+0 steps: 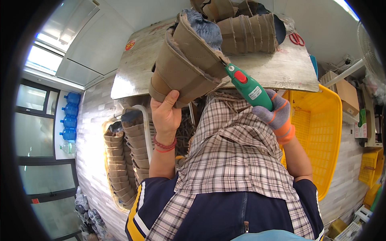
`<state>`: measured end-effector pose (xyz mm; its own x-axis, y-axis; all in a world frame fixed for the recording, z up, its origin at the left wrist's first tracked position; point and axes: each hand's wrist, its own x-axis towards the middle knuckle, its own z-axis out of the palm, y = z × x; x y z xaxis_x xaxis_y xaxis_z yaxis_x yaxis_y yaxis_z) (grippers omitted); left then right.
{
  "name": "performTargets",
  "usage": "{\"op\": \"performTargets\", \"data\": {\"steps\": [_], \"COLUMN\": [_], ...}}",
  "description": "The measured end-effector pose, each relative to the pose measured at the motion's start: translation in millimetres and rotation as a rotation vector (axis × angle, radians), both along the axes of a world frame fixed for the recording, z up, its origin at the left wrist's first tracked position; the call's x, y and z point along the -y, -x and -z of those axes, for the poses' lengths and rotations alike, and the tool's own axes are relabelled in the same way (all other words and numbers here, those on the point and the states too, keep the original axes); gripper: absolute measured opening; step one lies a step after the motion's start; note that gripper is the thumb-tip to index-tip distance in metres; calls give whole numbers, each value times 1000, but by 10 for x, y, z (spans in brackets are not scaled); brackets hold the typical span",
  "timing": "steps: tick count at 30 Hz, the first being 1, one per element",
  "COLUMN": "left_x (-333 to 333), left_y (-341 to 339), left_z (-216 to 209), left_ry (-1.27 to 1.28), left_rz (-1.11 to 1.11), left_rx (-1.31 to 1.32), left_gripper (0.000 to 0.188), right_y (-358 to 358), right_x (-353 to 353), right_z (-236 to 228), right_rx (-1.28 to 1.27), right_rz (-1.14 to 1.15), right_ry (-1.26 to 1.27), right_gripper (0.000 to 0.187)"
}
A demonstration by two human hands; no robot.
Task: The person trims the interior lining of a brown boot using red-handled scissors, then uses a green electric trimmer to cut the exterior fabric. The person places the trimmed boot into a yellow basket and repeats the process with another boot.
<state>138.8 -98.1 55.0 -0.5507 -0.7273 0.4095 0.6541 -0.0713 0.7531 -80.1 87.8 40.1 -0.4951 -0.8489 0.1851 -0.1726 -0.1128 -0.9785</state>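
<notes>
My bare left hand (165, 112) grips the lower edge of a stack of tan, fleece-edged boot shafts (181, 66), thumb on the outside. The shafts are nested one in another and tilt up over the table's front edge. Blue-grey fleece (203, 30) shows in their upper opening. In my right hand (276, 114), in a grey and orange glove, is a green handheld electric cutter (250, 87) with a red switch. Its narrow tip meets the right edge of the shafts near the fleece; the tip's exact shape is too small to tell.
On the worn wooden table (277, 74) lie another row of nested shafts (249, 34) and red-handled scissors (296, 39). A yellow plastic basket (331, 132) stands at my right. At my left, a white-rimmed basket (148, 130) is beside more stacked shafts (116, 160). A fan (368, 44) stands far right.
</notes>
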Motion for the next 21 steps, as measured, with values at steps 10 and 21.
{"op": "performTargets", "data": {"steps": [10,21], "left_x": [-140,-115], "left_y": [60,-25], "left_z": [125,313], "left_ry": [149,1083], "left_rz": [-170,-578], "left_rx": [165,593], "left_gripper": [37,19], "right_y": [-39,-74], "right_x": [35,133], "right_z": [-42,-141], "right_rx": [67,138], "right_rz": [37,134], "right_ry": [10,-2], "right_gripper": [45,42]}}
